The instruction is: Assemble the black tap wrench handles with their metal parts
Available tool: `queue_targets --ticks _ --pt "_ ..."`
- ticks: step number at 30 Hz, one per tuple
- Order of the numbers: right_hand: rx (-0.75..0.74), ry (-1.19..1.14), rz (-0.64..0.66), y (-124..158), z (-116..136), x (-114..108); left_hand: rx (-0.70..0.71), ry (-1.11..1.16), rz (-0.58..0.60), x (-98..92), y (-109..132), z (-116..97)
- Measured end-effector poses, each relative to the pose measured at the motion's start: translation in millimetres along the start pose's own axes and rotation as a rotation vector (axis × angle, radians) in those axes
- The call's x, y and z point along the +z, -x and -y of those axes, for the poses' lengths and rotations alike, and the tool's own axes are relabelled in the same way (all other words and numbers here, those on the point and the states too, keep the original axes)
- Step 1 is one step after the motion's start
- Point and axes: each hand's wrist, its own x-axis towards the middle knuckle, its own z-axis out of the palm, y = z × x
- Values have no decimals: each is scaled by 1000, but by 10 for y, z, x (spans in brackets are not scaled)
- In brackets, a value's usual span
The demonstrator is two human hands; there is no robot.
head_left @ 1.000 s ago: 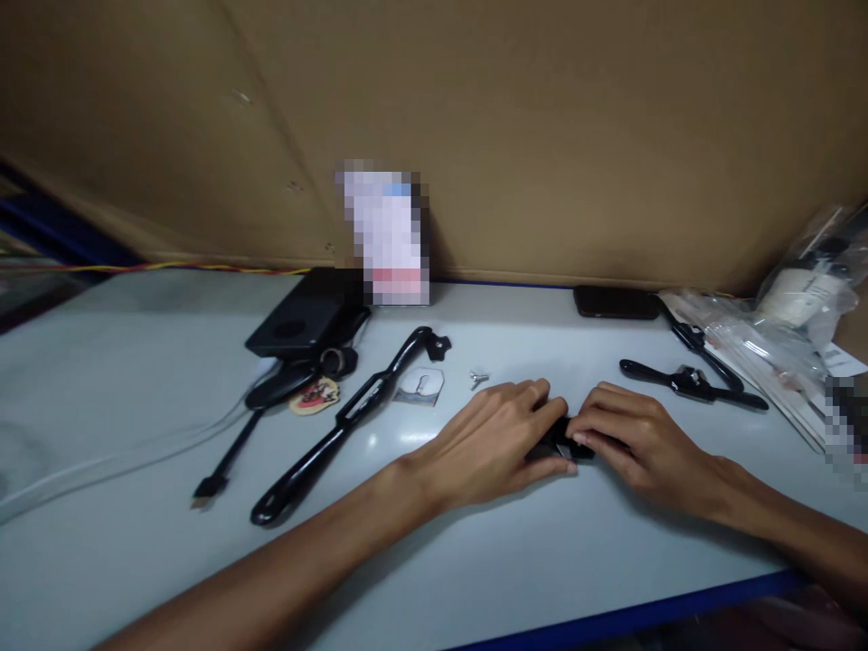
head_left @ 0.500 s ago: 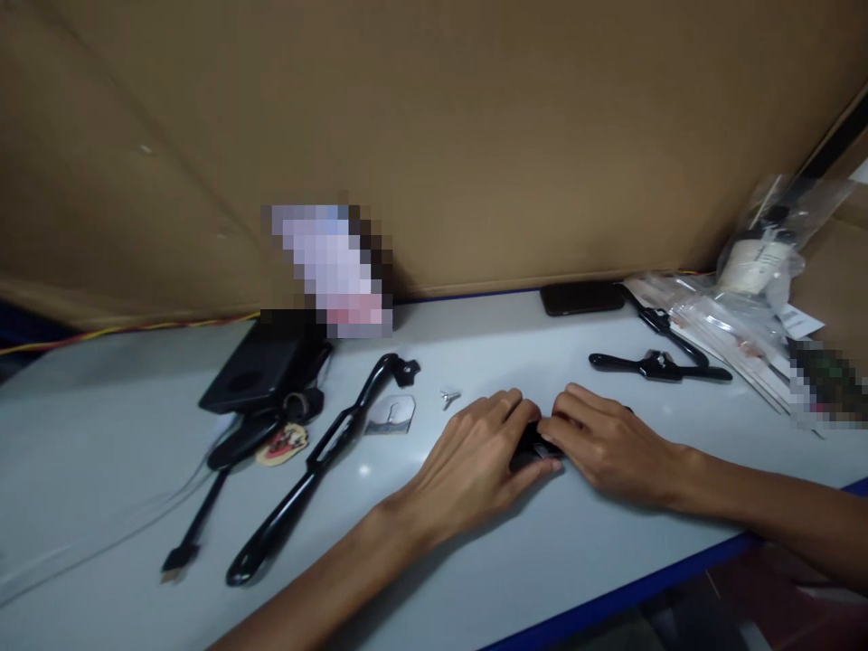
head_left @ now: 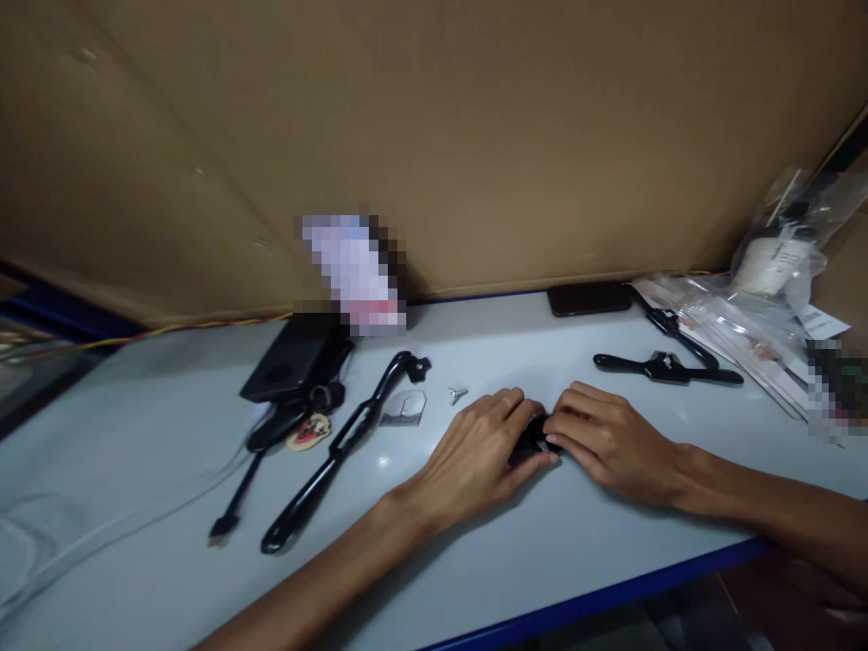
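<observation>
Close together at the middle right of the table, my left hand (head_left: 478, 448) and my right hand (head_left: 610, 443) are both closed on a black spokeshave (head_left: 531, 441), mostly hidden under the fingers. A small patch of its metal shows between the hands. Left of my left hand lie small silver screws (head_left: 457, 395), a flat metal blade (head_left: 403, 410) and a small black cap piece (head_left: 419, 369). Beyond them a bare black spokeshave body (head_left: 339, 443) lies slantwise. Another spokeshave (head_left: 665, 366) rests behind my right hand, with one more (head_left: 671, 333) farther back.
A dark phone (head_left: 589, 299) lies by the cardboard wall (head_left: 488, 145). A black box-shaped device (head_left: 291, 362) with a cable and a round tag (head_left: 310, 431) stands at the left. Plastic bags (head_left: 732, 316) and a wrapped white bottle (head_left: 777, 260) are at the right.
The view has swung slightly left, so the table things appear farther right. Both hands keep their hold on the spokeshave, with only slight finger shifts.
</observation>
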Motion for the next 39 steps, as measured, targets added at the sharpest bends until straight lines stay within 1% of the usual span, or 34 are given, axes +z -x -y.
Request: queue_targets --ticks 3,7,11,13,19,23,28,35,37,39 --pt "-38 50 13 9 -21 15 -5 -4 3 12 -2 2" --pt "20 -42 39 -17 -49 21 -2 -18 -1 13 5 -3" --pt "86 -126 29 -39 -47 27 -11 -44 15 0 10 -21" --pt "105 -125 27 -38 -32 40 -16 -46 22 -7 9 -27" --pt "188 -110 -2 -26 -1 82 4 -16 -16 8 12 -21" --pt "181 -118 23 -50 -29 53 26 -16 -28 7 14 -12" --pt "249 -238 51 -95 -64 -18 50 -68 -18 3 21 -8" --pt "248 -345 51 -134 -69 -36 26 -31 4 -14 29 45" --pt "217 -310 18 -122 -62 -23 36 -18 5 -34 28 45" --pt "155 -234 -11 -104 -56 -11 41 -9 1 -51 27 40"
